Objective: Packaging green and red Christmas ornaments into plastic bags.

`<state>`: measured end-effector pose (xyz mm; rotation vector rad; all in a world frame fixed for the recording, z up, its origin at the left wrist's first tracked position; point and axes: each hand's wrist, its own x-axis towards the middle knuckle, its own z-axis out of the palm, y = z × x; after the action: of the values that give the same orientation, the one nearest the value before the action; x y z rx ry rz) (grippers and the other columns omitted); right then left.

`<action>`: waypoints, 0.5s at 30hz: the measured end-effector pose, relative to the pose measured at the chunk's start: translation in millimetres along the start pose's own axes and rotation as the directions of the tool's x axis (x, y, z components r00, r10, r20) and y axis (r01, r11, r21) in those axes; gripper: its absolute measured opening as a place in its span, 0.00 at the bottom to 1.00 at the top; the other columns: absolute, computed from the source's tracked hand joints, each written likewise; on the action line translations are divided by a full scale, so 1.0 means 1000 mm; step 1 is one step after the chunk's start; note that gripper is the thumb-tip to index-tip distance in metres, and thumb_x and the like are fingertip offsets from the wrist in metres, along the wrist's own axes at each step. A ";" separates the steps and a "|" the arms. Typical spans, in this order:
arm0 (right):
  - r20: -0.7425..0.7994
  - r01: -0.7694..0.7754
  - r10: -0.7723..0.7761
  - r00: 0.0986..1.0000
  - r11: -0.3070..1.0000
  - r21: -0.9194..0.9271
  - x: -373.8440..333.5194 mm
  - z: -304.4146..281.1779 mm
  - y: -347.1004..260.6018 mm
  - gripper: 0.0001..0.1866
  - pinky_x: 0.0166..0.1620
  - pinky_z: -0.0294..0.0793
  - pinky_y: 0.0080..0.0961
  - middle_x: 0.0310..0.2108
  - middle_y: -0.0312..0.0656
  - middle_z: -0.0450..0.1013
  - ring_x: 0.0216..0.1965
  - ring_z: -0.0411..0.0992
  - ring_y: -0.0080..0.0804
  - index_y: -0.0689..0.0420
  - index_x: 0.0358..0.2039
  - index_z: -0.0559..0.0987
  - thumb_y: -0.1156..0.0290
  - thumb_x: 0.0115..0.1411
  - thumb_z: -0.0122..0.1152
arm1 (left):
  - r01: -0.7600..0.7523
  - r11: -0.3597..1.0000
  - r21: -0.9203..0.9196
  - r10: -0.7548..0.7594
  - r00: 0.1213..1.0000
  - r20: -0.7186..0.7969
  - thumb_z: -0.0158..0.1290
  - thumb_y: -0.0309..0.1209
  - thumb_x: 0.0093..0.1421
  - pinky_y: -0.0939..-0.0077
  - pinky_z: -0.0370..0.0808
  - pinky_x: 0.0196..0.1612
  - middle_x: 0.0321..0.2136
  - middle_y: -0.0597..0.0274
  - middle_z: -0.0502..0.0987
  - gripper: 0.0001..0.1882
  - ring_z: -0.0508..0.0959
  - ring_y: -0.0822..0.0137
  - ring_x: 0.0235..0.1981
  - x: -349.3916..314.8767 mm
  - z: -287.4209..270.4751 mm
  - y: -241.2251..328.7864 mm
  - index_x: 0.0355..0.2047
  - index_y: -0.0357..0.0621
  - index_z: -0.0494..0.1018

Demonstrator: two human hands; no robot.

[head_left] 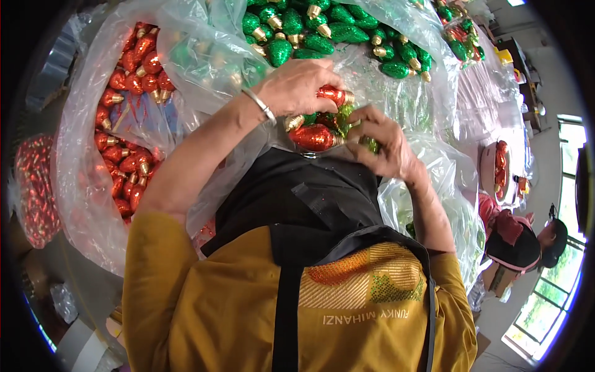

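In front of my apron, a small cluster of glittery bulb-shaped ornaments lies between my hands. My left hand (300, 87), with a bangle at the wrist, is closed on a red bulb ornament (333, 95) with a gold cap. Below it sits a larger red ornament (312, 137), beside a gold-capped green one (294, 123) that is partly hidden. My right hand (385, 144) curls its fingers round a green bulb ornament (370, 144), slightly blurred. A lighter green ornament (344, 118) stands between the two hands, near the right fingertips.
Many green ornaments (347, 32) are heaped at the far side on clear plastic sheeting (403, 102). Red ornaments (127, 164) fill an open plastic bag (77, 180) at left, with a bag of red ornaments (37, 192) beyond. Another person (517, 239) is at far right.
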<state>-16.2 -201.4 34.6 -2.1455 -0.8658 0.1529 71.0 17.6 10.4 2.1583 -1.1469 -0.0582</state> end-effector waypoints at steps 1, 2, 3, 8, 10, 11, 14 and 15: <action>-0.009 -0.010 0.010 1.000 1.000 -0.009 0.002 -0.006 -0.003 0.10 0.40 0.71 0.29 0.37 0.47 0.69 0.38 0.72 0.40 0.59 0.36 0.76 0.72 0.52 0.58 | -0.015 1.000 -0.005 0.015 1.000 0.003 0.60 0.37 0.51 0.67 0.70 0.39 0.32 0.57 0.72 0.19 0.74 0.57 0.35 -0.001 -0.002 -0.005 0.42 0.43 0.76; -0.126 -0.140 0.164 0.978 0.973 0.181 0.006 -0.017 -0.008 0.09 0.39 0.71 0.28 0.35 0.46 0.70 0.37 0.72 0.38 0.59 0.35 0.76 0.71 0.54 0.56 | -0.019 1.000 -0.007 0.018 1.000 -0.011 0.60 0.37 0.50 0.67 0.70 0.39 0.32 0.57 0.72 0.19 0.74 0.57 0.35 -0.002 -0.004 -0.012 0.42 0.43 0.76; -0.205 -0.237 0.329 0.922 0.897 0.373 0.009 -0.031 -0.014 0.09 0.38 0.71 0.27 0.34 0.45 0.71 0.36 0.72 0.37 0.60 0.35 0.76 0.69 0.55 0.54 | -0.020 1.000 -0.014 0.020 0.999 -0.033 0.60 0.37 0.50 0.67 0.70 0.39 0.31 0.57 0.71 0.19 0.74 0.57 0.35 -0.003 -0.006 -0.016 0.42 0.42 0.75; -0.601 -0.120 0.104 0.793 0.993 0.015 0.061 -0.025 -0.020 0.13 0.35 0.71 0.23 0.29 0.41 0.74 0.34 0.72 0.29 0.59 0.34 0.76 0.64 0.61 0.49 | 0.038 0.999 -0.019 -0.038 0.999 -0.013 0.61 0.37 0.49 0.67 0.70 0.39 0.31 0.56 0.71 0.20 0.74 0.56 0.35 0.000 0.000 -0.014 0.41 0.40 0.75; -0.511 -0.176 0.194 0.837 0.981 0.084 0.067 -0.016 -0.013 0.13 0.35 0.71 0.23 0.30 0.42 0.74 0.33 0.72 0.30 0.59 0.34 0.76 0.64 0.61 0.48 | 0.005 1.000 -0.018 -0.006 0.999 -0.045 0.61 0.37 0.48 0.68 0.70 0.38 0.31 0.56 0.72 0.20 0.74 0.57 0.35 -0.005 0.002 -0.018 0.40 0.40 0.75; -0.412 -0.233 0.277 0.868 0.960 0.155 0.070 -0.010 -0.008 0.12 0.34 0.71 0.24 0.30 0.43 0.74 0.32 0.72 0.30 0.59 0.34 0.76 0.65 0.62 0.48 | -0.021 1.000 -0.009 0.020 0.997 -0.071 0.62 0.37 0.48 0.69 0.70 0.38 0.31 0.56 0.72 0.20 0.74 0.58 0.34 -0.007 0.002 -0.018 0.40 0.40 0.75; -0.323 -0.250 0.385 0.864 0.887 0.387 0.079 -0.009 0.003 0.15 0.35 0.71 0.25 0.31 0.44 0.73 0.33 0.71 0.30 0.61 0.34 0.75 0.63 0.63 0.46 | -0.011 0.997 -0.075 0.005 0.996 -0.084 0.62 0.36 0.48 0.71 0.70 0.36 0.30 0.57 0.72 0.20 0.74 0.61 0.33 -0.010 -0.002 -0.019 0.39 0.39 0.75; -0.348 -0.185 0.421 0.837 0.818 0.545 0.081 -0.010 0.004 0.17 0.38 0.71 0.26 0.32 0.44 0.73 0.34 0.71 0.30 0.63 0.34 0.74 0.61 0.64 0.44 | 0.016 0.990 -0.143 -0.025 0.998 -0.063 0.63 0.35 0.48 0.72 0.70 0.35 0.30 0.58 0.72 0.19 0.74 0.63 0.31 -0.009 -0.004 -0.019 0.39 0.39 0.75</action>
<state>51.2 -158.8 51.9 -1.7071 -0.1556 0.0235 80.7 33.5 -0.1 2.0311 -1.0519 -0.0770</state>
